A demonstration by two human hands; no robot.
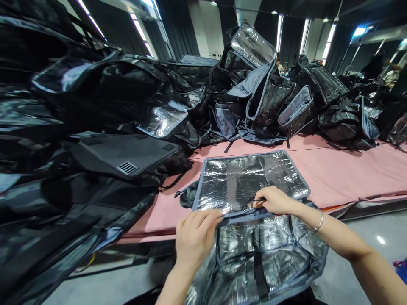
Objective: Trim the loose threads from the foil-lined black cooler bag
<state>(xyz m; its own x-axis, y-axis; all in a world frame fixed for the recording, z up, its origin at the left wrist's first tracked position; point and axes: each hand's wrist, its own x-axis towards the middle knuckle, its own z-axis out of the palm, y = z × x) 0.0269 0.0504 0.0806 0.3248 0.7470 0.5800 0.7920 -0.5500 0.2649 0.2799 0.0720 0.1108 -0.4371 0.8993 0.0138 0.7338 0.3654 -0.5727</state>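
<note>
An open foil-lined cooler bag (254, 250) hangs off the pink table (333, 173) edge, lid laid flat. The left hand (193, 237) pinches the rim; the right hand (275, 200) grips a small dark tool at the hinge. Finished bags (95, 106) pile alongside.

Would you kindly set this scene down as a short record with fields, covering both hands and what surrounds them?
left hand: left hand grips the rim of the open insulated bag where the lid joins
right hand: right hand, bracelet on its wrist, pinches a small dark tool or pull at the lid hinge; which one cannot be told
bag lid: foil lid lies open and flat on the pink table
bag interior: silver foil, dark strap inside
surroundings: heap of dark bags to the left, more bags behind
</note>
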